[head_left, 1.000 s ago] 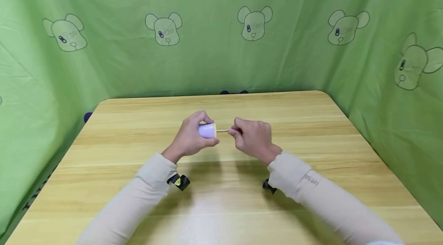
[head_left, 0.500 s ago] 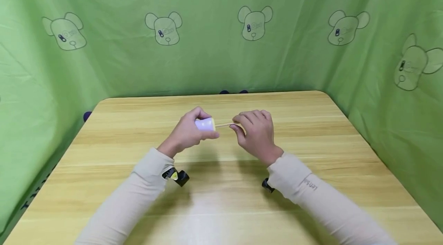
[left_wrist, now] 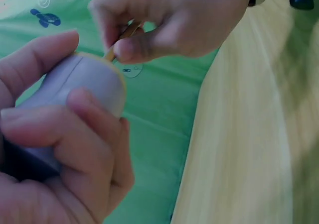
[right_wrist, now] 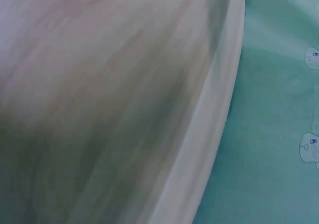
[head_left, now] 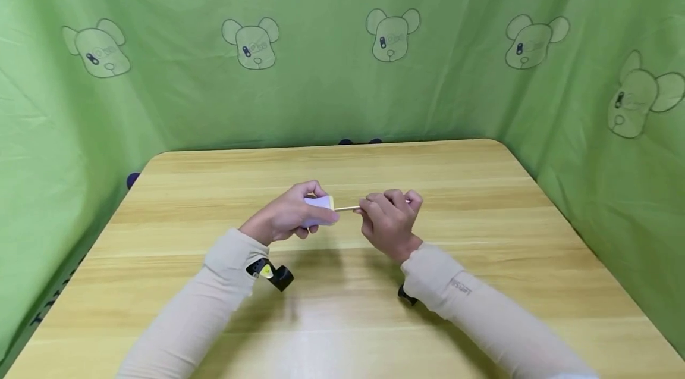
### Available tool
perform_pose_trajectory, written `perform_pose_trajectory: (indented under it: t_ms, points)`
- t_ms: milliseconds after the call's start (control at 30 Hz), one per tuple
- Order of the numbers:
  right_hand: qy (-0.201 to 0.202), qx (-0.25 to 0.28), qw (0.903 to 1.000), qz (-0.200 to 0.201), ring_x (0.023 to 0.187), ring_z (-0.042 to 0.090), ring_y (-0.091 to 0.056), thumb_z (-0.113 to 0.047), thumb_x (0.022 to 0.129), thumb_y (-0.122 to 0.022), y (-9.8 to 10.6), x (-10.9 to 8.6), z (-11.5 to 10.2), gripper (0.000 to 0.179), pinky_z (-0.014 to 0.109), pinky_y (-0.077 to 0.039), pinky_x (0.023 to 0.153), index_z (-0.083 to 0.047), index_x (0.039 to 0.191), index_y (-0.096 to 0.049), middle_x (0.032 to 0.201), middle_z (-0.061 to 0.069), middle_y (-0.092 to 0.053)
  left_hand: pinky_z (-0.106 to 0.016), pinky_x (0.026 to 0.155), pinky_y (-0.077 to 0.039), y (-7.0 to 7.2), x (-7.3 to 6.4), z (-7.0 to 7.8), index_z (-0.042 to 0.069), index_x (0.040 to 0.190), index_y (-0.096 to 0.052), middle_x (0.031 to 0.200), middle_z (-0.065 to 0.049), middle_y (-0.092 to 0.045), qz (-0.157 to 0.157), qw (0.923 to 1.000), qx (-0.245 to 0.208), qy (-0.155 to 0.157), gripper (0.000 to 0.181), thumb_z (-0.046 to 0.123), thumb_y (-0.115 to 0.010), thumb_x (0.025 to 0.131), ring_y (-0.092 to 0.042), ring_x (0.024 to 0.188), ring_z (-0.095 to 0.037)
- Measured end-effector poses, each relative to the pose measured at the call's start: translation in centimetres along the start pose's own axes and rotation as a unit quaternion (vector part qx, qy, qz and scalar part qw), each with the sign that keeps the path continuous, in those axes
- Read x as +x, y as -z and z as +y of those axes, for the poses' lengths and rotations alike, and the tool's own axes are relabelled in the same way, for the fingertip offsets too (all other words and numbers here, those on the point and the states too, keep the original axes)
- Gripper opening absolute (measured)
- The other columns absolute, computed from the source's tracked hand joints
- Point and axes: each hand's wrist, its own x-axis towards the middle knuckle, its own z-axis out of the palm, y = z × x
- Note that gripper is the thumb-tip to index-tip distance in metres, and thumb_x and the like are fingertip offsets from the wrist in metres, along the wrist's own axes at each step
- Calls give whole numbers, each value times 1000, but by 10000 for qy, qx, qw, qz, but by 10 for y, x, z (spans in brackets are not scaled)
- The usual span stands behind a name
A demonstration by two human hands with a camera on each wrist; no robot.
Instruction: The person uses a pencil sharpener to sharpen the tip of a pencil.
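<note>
My left hand [head_left: 291, 212] grips a lavender pencil sharpener [head_left: 319, 201] with a yellow rim, held above the table on its side. In the left wrist view, thumb and fingers wrap round the sharpener [left_wrist: 92, 77]. A thin pencil [head_left: 346, 208] meets the sharpener's yellow end; its tip is hidden there. To the right, my right hand [head_left: 389, 221] pinches the pencil between thumb and fingers. From the left wrist, this right hand [left_wrist: 169, 22] shows close to the rim, around the yellowish pencil [left_wrist: 130, 30]. No hand appears in the right wrist view.
A wood-grain table [head_left: 342, 301] lies under both hands. Green curtain [head_left: 321, 93] with bear-head prints closes in the back and sides. Black camera mounts [head_left: 280, 276] hang below the sleeve cuffs. The right wrist view holds only blurred table [right_wrist: 124, 84] and curtain.
My right hand's fingers have opened out and rolled round the pencil, turning the wrist. Both hands rose slightly, then came lower again. The left hand's grip on the sharpener has tilted, the thumb now across it.
</note>
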Motion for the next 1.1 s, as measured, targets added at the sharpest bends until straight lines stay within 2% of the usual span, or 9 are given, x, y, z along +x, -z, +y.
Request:
perform_pose_trajectory:
  t_ms: [400,533,633,767,900,967,1000,1033,1100]
  points:
    - [-400,-128,9952,-883,48,20,-39,-23,95,-55,4,13,-9,36,47,-25,62,-12,61,-51,58,-2,-55,-26,45,-37,-8,-2,-10,7,96,-50,87,-12,-54,749,9914,787,-731,40,11,-82,72,-51,60,-19]
    - [-676,-100,9871,-1445,45,18,-39,-30,100,-50,8,19,-8,40,44,-28,57,-14,63,-54,54,-4,-51,-29,51,-46,-10,-1,-12,10,95,-52,88,-12,-57,1141,9731,1534,-1283,40,11,-83,70,-56,68,-22]
    - [-992,-30,9721,-2123,41,15,-37,-34,100,-49,12,25,-7,40,37,-26,48,-16,64,-53,51,-5,-47,-31,55,-50,-10,2,-15,10,95,-53,90,-11,-58,1436,9474,2216,-1807,40,11,-84,69,-57,74,-23]
    - [-1682,384,9210,-3493,39,11,-35,-30,96,-56,19,39,-4,32,29,-21,40,-19,67,-53,51,-8,-50,-32,61,-52,-9,6,-18,7,94,-55,98,-9,-60,1729,8914,3184,-2722,41,10,-85,66,-58,81,-25]
    - [-2783,1105,7949,-5277,47,12,-40,-27,96,-57,22,62,3,28,30,-27,42,-19,69,-50,57,-7,-48,-32,64,-53,-8,8,-22,5,93,-57,100,-9,-60,1816,8373,3829,-3454,42,8,-87,63,-59,86,-25]
    - [-3139,1230,7383,-5842,51,14,-43,-29,97,-56,23,72,7,29,32,-31,45,-19,70,-50,59,-5,-47,-32,65,-54,-8,8,-23,4,95,-57,100,-10,-59,1782,8317,3881,-3548,43,8,-87,64,-59,86,-26]
    - [-3232,1257,7229,-5976,53,14,-44,-29,97,-56,23,76,8,29,33,-32,47,-19,71,-51,60,-4,-48,-32,65,-54,-8,7,-23,3,96,-57,101,-10,-59,1770,8346,3849,-3521,44,8,-87,64,-59,86,-26]
    - [-3243,1265,7207,-5995,54,15,-46,-30,97,-57,23,78,10,27,34,-34,48,-19,72,-54,61,-5,-50,-32,65,-54,-8,7,-22,3,96,-57,101,-11,-60,1764,8421,3758,-3443,44,8,-88,65,-59,86,-26]
    - [-3129,1241,7472,-5730,59,14,-51,-31,95,-62,24,80,11,22,34,-39,50,-19,77,-60,68,-5,-57,-32,65,-54,-7,6,-19,3,99,-57,102,-12,-60,1789,8659,3466,-3132,45,9,-88,66,-58,85,-26]
